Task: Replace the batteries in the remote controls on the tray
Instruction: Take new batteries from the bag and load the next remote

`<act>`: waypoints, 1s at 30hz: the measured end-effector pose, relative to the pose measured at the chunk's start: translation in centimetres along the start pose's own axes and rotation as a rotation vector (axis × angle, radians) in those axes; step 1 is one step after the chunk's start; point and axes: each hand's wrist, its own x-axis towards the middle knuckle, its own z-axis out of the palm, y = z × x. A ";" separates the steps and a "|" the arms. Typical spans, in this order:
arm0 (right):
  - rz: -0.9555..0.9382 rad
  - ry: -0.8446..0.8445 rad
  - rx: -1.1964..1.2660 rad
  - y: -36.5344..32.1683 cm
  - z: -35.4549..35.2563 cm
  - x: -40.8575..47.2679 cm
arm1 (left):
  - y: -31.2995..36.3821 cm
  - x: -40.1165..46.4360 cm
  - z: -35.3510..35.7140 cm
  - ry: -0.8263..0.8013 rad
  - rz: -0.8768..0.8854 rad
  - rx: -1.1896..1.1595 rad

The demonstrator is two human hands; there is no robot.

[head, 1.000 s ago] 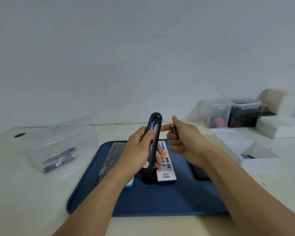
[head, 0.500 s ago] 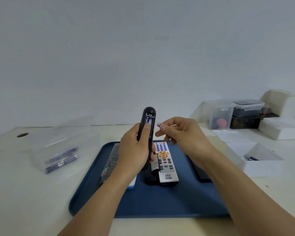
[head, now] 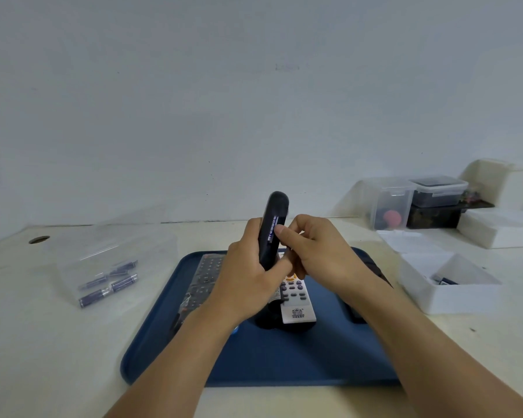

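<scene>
The left hand [head: 248, 276] gripped a black remote [head: 273, 233] upright above the blue tray [head: 284, 357]; the right hand [head: 317, 254], fingers curled, thumb-pressed a battery [head: 272, 230] into it.

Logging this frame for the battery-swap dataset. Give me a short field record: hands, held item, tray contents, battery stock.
left hand: left hand grips the black remote, held upright above the tray
right hand: right hand presses its thumb on a battery in the remote's open compartment
tray: blue tray on the table; white remote lies face up, grey remote to its left
battery stock: loose batteries in a clear box left of the tray
other bin: white bin right of the tray, contents unclear
</scene>
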 end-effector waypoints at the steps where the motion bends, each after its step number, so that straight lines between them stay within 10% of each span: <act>1: 0.001 0.006 -0.005 0.0 -0.1 0.0 | 0.0 0.0 0.0 -0.007 -0.013 -0.011; 24: 0.101 -0.012 0.248 0.3 -0.9 0.4 | 0.3 0.7 0.4 -0.066 -0.213 -0.410; 30: 0.057 -0.144 -0.275 1.4 -0.4 0.5 | -0.6 1.5 -1.2 0.091 -0.301 -0.379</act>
